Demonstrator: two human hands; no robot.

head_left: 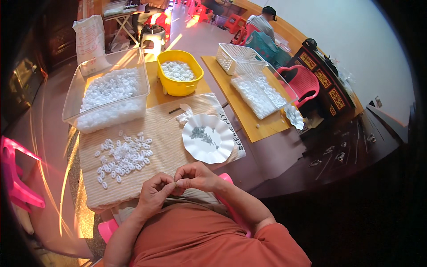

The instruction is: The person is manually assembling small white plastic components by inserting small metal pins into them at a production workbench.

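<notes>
My left hand (155, 194) and my right hand (196, 177) meet in front of my body, at the near edge of the table. Thumbs and fingers of both are pinched together, fingertips touching. Whatever sits between them is too small or hidden to name. Beyond my left hand, a loose pile of small white oval plastic pieces with holes (123, 155) is spread on a striped beige cloth (167, 138). Past my right hand stands a white wavy-rimmed plate (226, 133) bearing small grey pieces (204, 135). A crumpled white scrap (184, 114) lies beside the plate.
Behind the pile stands a clear bin (147, 84) full of white pieces, with a yellow tub (180, 89) beside it. A second table (213, 73) holds a white basket (227, 62) and another clear bin (262, 113). A pink stool (20, 178) is at left; a person (263, 26) sits farther back.
</notes>
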